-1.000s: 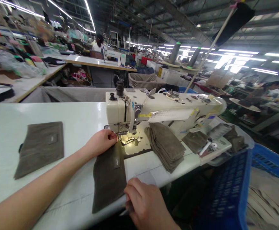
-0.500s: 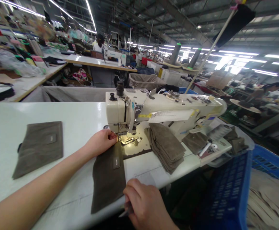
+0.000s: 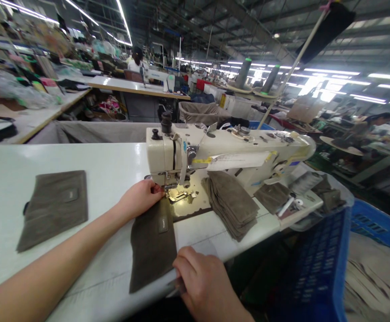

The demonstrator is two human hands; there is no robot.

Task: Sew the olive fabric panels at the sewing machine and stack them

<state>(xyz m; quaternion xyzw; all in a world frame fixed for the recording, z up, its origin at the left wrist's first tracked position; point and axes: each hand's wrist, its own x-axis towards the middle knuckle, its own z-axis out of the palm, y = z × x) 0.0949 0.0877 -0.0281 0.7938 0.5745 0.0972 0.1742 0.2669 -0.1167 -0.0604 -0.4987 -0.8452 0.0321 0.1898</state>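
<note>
A dark olive-brown fabric panel (image 3: 150, 252) with a small label patch (image 3: 163, 223) lies under the head of a sewing machine (image 3: 163, 152), its near end at the table's front edge. My left hand (image 3: 144, 197) is closed, fingertips pinching the panel's far edge right beside the presser foot. Down at the table edge, my right hand (image 3: 205, 281) is curled next to the panel's near right corner; whether it grips the cloth is unclear. In its fingers is a small pointed metal tool (image 3: 174, 290), mostly hidden and blurred.
A similar panel (image 3: 56, 205) lies on the white table at left. Stacked fabric pieces (image 3: 231, 203) sit right of the needle, with a folded piece (image 3: 273, 197) and small tools beyond. A blue crate (image 3: 319, 264) stands at lower right. Co-workers are farther back.
The panel's near end has shifted slightly away from me, toward the machine. My right hand has moved a little forward with it. My left hand keeps its place at the presser foot.
</note>
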